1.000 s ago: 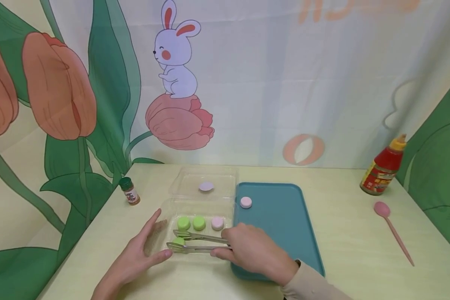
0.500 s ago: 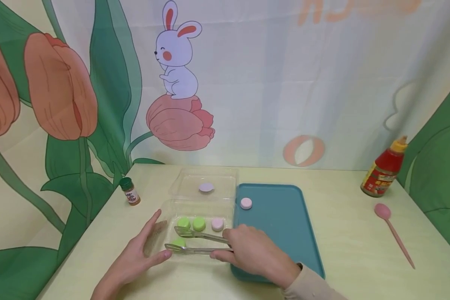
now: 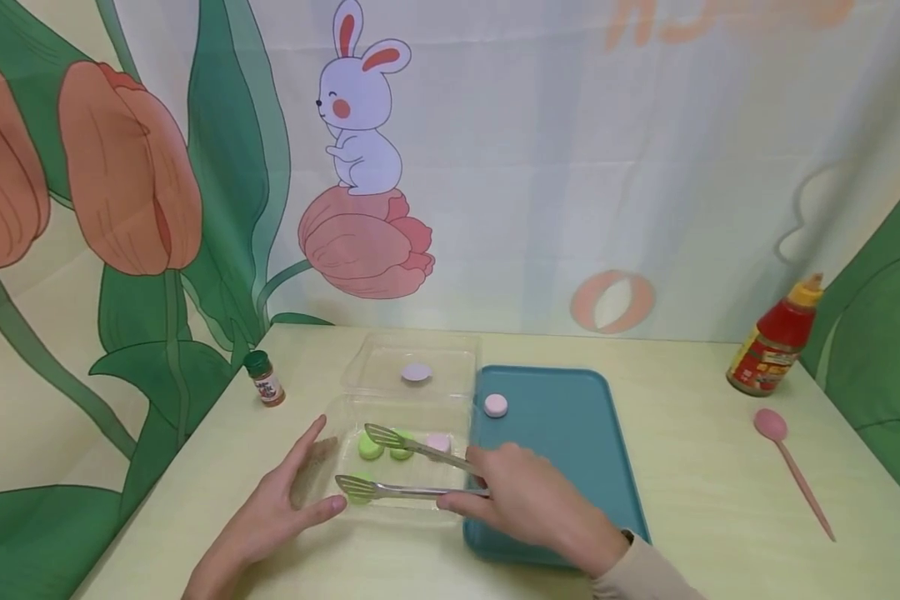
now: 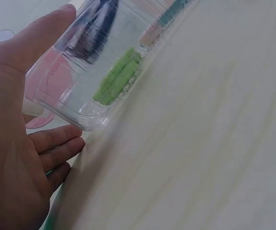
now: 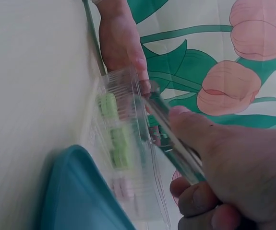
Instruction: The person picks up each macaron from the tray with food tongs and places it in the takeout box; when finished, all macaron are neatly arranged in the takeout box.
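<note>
My right hand [image 3: 532, 500] grips metal tongs [image 3: 435, 490] above a clear plastic box [image 3: 408, 401] with its lid folded back. The tong arms stand apart, their slotted tips over the macarons with nothing held between them. Inside the box, a green macaron [image 3: 370, 447] and a second one stand in a row with a pink macaron [image 3: 438, 443]; another green macaron [image 3: 360, 493] lies nearer me, partly behind a tong tip. At the box's left end my left hand [image 3: 273, 504] rests with thumb and fingers spread, the thumb along the rim in the left wrist view.
Right of the box lies a blue tray [image 3: 562, 450] with one pink macaron [image 3: 496, 406] on it. A spice jar [image 3: 265, 379] stands at the left. A red sauce bottle [image 3: 776, 342] and a pink spoon [image 3: 791, 467] are at the right. A lilac oval [image 3: 416, 372] shows on the lid.
The tongs have lifted and shifted slightly right, and their arms have spread wider. The macarons stay in place. My left hand holds its position.
</note>
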`<state>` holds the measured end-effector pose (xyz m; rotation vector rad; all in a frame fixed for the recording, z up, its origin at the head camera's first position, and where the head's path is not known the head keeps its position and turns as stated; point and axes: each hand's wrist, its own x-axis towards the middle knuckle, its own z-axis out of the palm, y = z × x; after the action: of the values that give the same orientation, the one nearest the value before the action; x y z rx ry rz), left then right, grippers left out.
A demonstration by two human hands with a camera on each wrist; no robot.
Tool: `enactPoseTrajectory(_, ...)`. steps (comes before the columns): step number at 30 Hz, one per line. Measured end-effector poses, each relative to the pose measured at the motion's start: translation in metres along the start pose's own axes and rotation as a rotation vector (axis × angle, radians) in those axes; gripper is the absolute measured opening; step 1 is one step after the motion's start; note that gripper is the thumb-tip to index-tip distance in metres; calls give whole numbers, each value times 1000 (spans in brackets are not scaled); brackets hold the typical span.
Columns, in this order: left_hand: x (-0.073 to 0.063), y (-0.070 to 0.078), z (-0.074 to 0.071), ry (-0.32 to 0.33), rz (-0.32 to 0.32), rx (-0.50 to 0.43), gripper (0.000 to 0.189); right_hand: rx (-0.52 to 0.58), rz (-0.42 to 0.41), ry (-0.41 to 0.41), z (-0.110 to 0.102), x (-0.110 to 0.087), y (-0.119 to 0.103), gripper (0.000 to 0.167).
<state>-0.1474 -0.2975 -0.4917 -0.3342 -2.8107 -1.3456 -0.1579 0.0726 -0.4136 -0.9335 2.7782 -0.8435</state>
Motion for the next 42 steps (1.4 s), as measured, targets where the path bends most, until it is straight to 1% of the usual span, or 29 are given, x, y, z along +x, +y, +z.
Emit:
enactPoseTrajectory(6,1,1,1,-1,-2,1,110,24,0,66,-9,-9,11,49)
enactPoseTrajectory(12,0,3,0,-4,3,7,110,133,30,125,-23,-26,30,47)
enactPoseTrajectory(14,0,3,-1,-4,3,7,110,147,50,148,-29,-35,37,47)
enactPoseTrajectory(16,1,3,-2,-3,3,7,110,135,71,170,-34,-44,43,46)
enactPoseTrajectory(19,0,2,-4,-1,11,7,110,91,131,193,-42,-56,53,46)
enactPoseTrajectory(23,0,0,-5,4,40,12,109,24,211,211,-50,-70,64,47)
enactPoseTrajectory(27,0,0,-4,8,45,10,109,-15,243,228,-55,-81,74,46)
enactPoseTrajectory(31,0,-1,-3,4,24,-3,109,-33,258,218,-57,-91,82,45)
enactPoseTrajectory(37,-1,-2,0,-1,16,-9,109,-24,308,140,-54,-106,94,48)
enactPoseTrajectory(42,-1,-1,0,-1,14,-12,109,-16,345,97,-49,-116,105,47)
